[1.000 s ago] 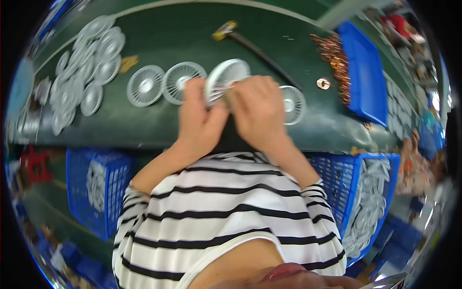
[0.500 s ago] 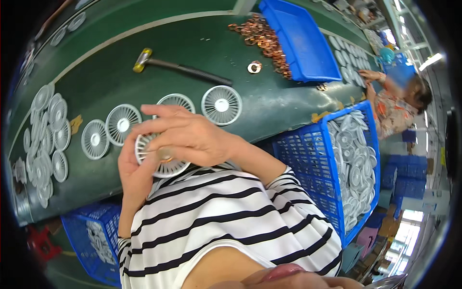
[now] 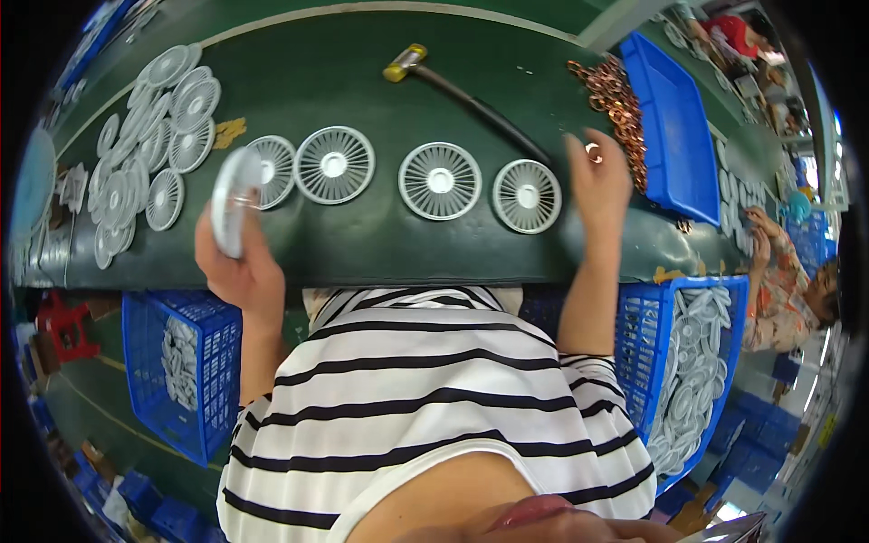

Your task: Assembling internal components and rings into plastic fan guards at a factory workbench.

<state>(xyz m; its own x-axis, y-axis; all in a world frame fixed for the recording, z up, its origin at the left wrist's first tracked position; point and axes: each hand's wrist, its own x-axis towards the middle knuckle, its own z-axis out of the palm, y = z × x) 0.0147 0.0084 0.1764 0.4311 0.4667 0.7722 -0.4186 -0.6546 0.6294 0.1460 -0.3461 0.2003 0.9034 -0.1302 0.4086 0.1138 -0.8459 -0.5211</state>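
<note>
My left hand (image 3: pixel 237 264) is closed on a light grey plastic disc (image 3: pixel 228 204), held tilted nearly edge-on above the table. My right hand (image 3: pixel 601 192) reaches far right, thumb and fingers apart and slightly blurred, around a small copper ring (image 3: pixel 593 153); whether they touch it is unclear. Between my hands, several round spoked discs lie in a row, including a large spoked disc (image 3: pixel 334 166) and the rightmost spoked disc (image 3: pixel 527 196). Behind the row lies a hammer (image 3: pixel 471 102) with a yellow head and dark handle.
Piled discs (image 3: pixel 136 172) cover the table's left side. Heaped copper rings (image 3: pixel 620 109) lie against a blue tray (image 3: pixel 670 136). Disc-filled blue baskets stand below the table edge, a left basket (image 3: pixel 217 398) and a right basket (image 3: pixel 638 353). A co-worker (image 3: pixel 778 299) sits at far right.
My hands have parted: the left carries the disc leftward, the right has moved from it to the copper ring at the far right. The view has turned, shifting the table contents rightward.
</note>
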